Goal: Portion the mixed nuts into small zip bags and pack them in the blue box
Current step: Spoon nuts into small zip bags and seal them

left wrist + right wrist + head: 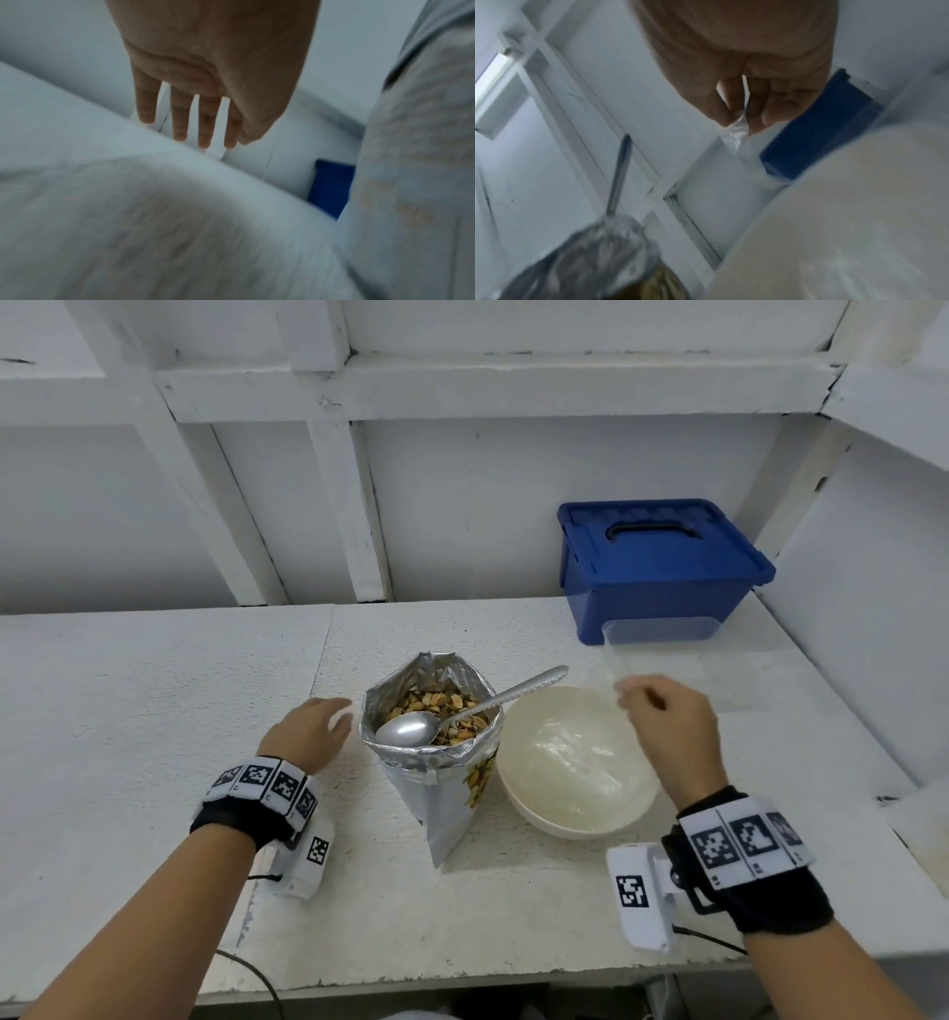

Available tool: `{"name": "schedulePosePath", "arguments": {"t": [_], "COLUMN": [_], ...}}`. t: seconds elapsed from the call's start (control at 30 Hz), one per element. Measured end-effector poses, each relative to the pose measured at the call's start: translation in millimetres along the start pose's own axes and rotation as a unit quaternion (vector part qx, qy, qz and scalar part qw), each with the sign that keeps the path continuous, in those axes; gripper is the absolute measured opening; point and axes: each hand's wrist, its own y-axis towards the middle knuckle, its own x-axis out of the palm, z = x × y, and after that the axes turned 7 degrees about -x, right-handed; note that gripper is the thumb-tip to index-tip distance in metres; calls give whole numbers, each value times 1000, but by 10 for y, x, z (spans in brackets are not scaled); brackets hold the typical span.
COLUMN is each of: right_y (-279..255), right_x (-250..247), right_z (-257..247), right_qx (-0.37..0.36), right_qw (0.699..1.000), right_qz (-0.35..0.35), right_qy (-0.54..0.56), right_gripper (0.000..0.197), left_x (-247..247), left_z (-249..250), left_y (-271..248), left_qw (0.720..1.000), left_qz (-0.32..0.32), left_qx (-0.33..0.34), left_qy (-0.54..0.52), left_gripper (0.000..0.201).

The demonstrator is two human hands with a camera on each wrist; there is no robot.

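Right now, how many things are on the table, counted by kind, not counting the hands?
Blue box, lid on: 1
Foil nut bag, open: 1
Metal spoon, in the nut bag: 1
Cream bowl: 1
Clear zip bag, pinched by the right hand: 1
Total: 5

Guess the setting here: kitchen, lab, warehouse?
Likely a bare recording set, not a kitchen: a rough white-painted bench against plain white framed panels, holding only a nut bag, a bowl and a blue box. Both wrists wear marker bands.
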Motion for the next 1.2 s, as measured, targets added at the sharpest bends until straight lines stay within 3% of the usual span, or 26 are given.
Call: {"name": "schedulePosePath", "arguments": {"t": [0.1, 0.2, 0.27, 0.33, 0.43, 0.5, 0.73, 0.87, 1.1, 1.2], "right_y": [84, 45, -33, -104, -170, -209, -247, -241, -248, -227], "right_x": [-119, -150, -95, 12, 176, 258, 371, 402, 420, 431], "right_z": [-238, -586, -796, -945, -1064, -1102, -1104, -1106, -1142, -1105], "right_qx": [-95, -227, -282, -300, -279, -268, -241, -239, -293, -305], "right_qw": [990, 966, 955, 950, 950, 946, 941, 943, 932, 931], "right_qz": [91, 110, 62, -5, -94, -136, -203, -193, -176, -177], "right_qy": [42, 65, 74, 81, 106, 120, 120, 127, 118, 92], "right_gripper": [14, 13, 13, 15, 15, 14, 18, 21, 18, 23], "left_x": [-280, -560, -697, -792, -849, -830, -796, -845, -811, -764], "left_z": [143, 396, 578, 746, 937, 1010, 924, 909, 930, 920], "left_y": [-168, -411, -597, -775, -954, -1009, -1031, -1023, -1000, -972], "left_qw": [989, 957, 931, 912, 890, 876, 867, 861, 875, 878], "left_qz": [126, 240, 281, 272, 242, 243, 272, 263, 217, 212], "left_qx": [44, 114, 188, 272, 373, 407, 405, 418, 399, 396], "left_qy": [-67, -119, -141, -145, -104, -86, -96, -124, -165, -163], "left_gripper": [36, 36, 40, 58, 85, 87, 66, 57, 70, 63]}}
